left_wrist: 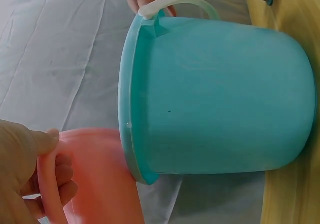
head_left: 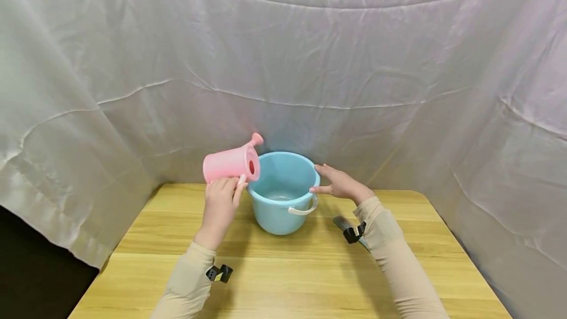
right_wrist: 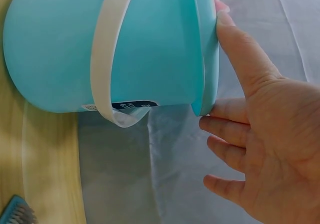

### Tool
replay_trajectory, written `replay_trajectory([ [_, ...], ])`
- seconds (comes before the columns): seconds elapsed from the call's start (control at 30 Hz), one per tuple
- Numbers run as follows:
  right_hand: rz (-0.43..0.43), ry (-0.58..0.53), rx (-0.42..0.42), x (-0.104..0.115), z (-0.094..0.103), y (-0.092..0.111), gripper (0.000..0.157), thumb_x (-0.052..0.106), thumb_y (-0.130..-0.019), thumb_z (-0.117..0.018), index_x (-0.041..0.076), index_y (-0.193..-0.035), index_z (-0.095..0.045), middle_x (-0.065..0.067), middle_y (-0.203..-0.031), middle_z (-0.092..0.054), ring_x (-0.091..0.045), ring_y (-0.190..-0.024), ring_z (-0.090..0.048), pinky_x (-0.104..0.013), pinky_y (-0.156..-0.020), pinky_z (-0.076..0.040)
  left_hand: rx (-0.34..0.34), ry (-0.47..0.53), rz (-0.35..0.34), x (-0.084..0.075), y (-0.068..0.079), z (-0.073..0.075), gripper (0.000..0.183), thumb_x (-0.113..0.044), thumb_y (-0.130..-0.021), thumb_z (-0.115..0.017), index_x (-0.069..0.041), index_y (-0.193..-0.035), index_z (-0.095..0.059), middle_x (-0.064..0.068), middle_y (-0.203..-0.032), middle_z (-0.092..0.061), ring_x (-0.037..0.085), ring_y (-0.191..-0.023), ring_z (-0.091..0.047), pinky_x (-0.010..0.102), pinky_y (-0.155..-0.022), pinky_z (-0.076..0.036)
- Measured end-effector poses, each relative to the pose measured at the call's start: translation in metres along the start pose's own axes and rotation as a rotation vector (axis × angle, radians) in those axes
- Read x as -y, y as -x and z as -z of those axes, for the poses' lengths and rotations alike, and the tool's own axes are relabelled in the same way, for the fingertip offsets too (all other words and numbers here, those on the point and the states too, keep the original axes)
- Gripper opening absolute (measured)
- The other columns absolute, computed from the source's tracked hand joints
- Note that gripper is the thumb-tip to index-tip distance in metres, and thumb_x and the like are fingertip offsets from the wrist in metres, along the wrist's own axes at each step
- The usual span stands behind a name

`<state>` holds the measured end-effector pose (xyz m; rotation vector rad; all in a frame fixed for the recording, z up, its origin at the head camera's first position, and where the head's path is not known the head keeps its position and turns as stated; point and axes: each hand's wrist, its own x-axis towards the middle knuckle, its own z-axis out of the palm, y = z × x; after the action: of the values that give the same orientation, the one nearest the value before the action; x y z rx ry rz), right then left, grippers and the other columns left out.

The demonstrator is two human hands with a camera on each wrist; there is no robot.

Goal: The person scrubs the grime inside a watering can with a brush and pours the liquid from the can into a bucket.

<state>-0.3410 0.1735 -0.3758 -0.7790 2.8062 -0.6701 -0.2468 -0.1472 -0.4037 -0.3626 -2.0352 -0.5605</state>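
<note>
My left hand [head_left: 220, 208] grips the handle of a pink watering can [head_left: 226, 163], seen also in the left wrist view [left_wrist: 107, 179]. The can is tipped on its side, its opening facing right and overlapping the left rim of a light blue bucket [head_left: 278, 218]. The bucket stands upright on the table, with its white handle [head_left: 302, 210] hanging down on the right. At the bucket's right rim, the spread fingers and thumb of my right hand [head_left: 340, 183] touch the edge. In the right wrist view, the thumb and index finger [right_wrist: 230, 110] are at the rim while the other fingers extend outward.
A hairbrush [head_left: 342, 222] with a blue handle lies on the wooden table [head_left: 283, 279] right of the bucket, partly hidden under my right wrist. Behind the table hangs a grey curtain [head_left: 310, 63], close to the bucket's far side.
</note>
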Motion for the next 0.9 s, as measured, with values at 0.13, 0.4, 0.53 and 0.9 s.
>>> replay_trajectory([
  [0.13,0.013,0.041,-0.001,0.0001,-0.0005,-0.0006,0.089,0.051,-0.089,-0.064,0.003,-0.153,-0.024,-0.019,-0.159,-0.024,-0.040,-0.150,-0.011,-0.059,-0.121,-0.015,0.013,-0.023,-0.018,-0.0007,0.0011,-0.0004,0.019,-0.018,-0.084,-0.075,-0.001,-0.088,-0.068,0.012,-0.079,-0.065,0.032,-0.077,-0.058,0.050,-0.078,-0.043],
  [0.4,0.022,0.113,-0.004,0.0028,0.0004,0.0001,0.087,0.050,-0.090,-0.062,0.001,-0.152,-0.026,-0.021,-0.158,-0.026,-0.041,-0.149,-0.015,-0.062,-0.120,-0.014,0.032,-0.057,-0.037,-0.0029,0.0028,-0.0009,0.020,-0.022,-0.085,-0.074,-0.004,-0.088,-0.066,0.010,-0.082,-0.067,0.031,-0.082,-0.063,0.070,-0.091,-0.042],
  [0.53,0.026,0.120,-0.009,0.0020,0.0004,-0.0005,0.086,0.050,-0.091,-0.062,0.000,-0.151,-0.026,-0.020,-0.158,-0.026,-0.041,-0.149,-0.015,-0.062,-0.120,-0.015,0.047,-0.066,-0.034,-0.0043,0.0023,-0.0009,0.020,-0.022,-0.084,-0.074,-0.005,-0.088,-0.065,0.009,-0.084,-0.067,0.031,-0.085,-0.062,0.072,-0.091,-0.042],
  [0.9,0.029,0.126,-0.010,0.0016,0.0020,0.0008,0.088,0.053,-0.090,-0.061,0.001,-0.151,-0.027,-0.020,-0.158,-0.027,-0.042,-0.149,-0.015,-0.062,-0.119,-0.018,0.100,-0.104,-0.077,-0.0077,0.0006,0.0010,0.015,-0.022,-0.087,-0.072,-0.008,-0.087,-0.066,0.008,-0.086,-0.066,0.030,-0.087,-0.061,0.070,-0.097,-0.039],
])
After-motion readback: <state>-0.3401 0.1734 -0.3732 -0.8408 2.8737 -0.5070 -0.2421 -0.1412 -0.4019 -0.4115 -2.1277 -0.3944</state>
